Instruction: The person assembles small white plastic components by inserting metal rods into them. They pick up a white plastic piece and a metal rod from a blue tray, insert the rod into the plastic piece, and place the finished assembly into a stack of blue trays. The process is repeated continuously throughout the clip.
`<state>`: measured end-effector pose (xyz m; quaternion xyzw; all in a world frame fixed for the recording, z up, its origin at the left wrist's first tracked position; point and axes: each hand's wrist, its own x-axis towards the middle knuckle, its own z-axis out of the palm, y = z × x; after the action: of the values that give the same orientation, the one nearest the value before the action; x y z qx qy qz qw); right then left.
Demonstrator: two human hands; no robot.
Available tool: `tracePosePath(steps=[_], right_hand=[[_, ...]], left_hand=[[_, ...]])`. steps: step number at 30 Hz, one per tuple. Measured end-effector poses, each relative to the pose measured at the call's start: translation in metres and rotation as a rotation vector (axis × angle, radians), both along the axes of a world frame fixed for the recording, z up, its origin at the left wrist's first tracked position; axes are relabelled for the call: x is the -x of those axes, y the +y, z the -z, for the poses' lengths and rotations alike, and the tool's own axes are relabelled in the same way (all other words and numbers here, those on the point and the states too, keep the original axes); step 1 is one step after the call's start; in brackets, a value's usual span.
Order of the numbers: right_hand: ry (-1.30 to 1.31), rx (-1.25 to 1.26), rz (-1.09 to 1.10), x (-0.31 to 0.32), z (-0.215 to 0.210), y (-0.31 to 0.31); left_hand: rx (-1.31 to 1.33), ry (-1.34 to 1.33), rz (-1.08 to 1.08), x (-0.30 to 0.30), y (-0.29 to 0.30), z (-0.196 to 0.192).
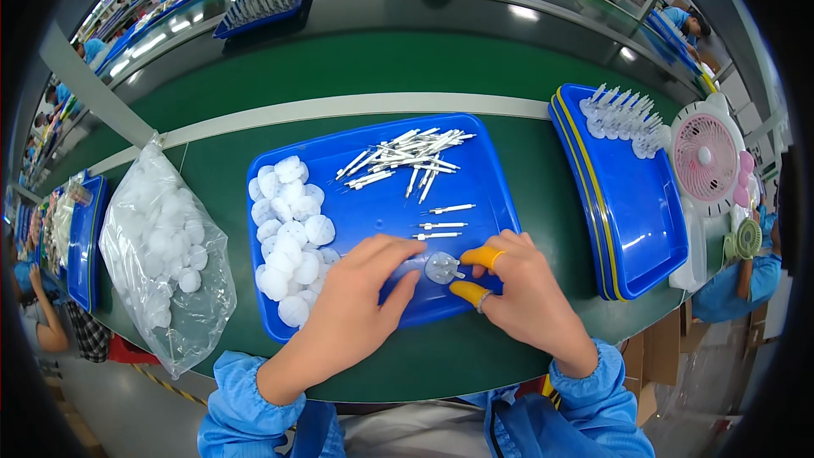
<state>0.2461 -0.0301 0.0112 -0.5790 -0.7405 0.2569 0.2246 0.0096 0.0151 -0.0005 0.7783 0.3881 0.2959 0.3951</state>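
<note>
A clear round plastic piece (442,268) with a small upright part on it sits over the front of a blue tray (381,212). My right hand (527,288), with yellow finger cots on thumb and forefinger, grips its right edge between those two fingertips. To the left of the piece, my left hand (360,293) is open, thumb and forefinger apart, nothing visible between them. Behind the piece, several thin white sticks with metal tips (441,225) lie in a row. A larger heap of such sticks (407,153) is at the tray's back. White round discs (292,225) are piled along its left side.
A clear bag of white discs (170,246) lies left of the tray. At the right, stacked blue and yellow trays (632,220) hold rows of upright pieces (623,119). Beside them stand a pink-and-white fan (704,157) and a small green fan (746,239). A filled tray (264,0) sits beyond.
</note>
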Motion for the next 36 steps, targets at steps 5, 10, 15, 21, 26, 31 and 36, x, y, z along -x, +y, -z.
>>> tracePosePath(steps=[5, 10, 15, 21, 26, 31, 36], right_hand=[[-0.093, -0.096, -0.05, 0.012, 0.009, 0.0], [-0.11, -0.119, -0.062, 0.017, 0.01, 0.001], [-0.083, -0.104, -0.028, 0.02, 0.011, 0.003], [-0.099, -0.139, -0.054, 0.02, 0.01, 0.005], [-0.067, -0.162, -0.053, 0.016, 0.013, 0.003], [-0.053, -0.001, 0.039, 0.021, -0.013, 0.0], [0.118, -0.2, 0.033, 0.028, 0.004, 0.002]], left_hand=[[-0.149, 0.041, 0.077, -0.013, 0.005, 0.01], [-0.14, 0.113, 0.087, -0.016, 0.007, 0.011], [-0.104, 0.079, 0.074, -0.015, 0.01, 0.011], [-0.119, 0.079, 0.07, -0.018, 0.01, 0.011], [-0.133, 0.076, 0.089, -0.015, 0.011, 0.013], [-0.07, 0.047, 0.039, -0.007, 0.005, 0.006], [-0.307, 0.065, -0.218, 0.013, 0.01, -0.018]])
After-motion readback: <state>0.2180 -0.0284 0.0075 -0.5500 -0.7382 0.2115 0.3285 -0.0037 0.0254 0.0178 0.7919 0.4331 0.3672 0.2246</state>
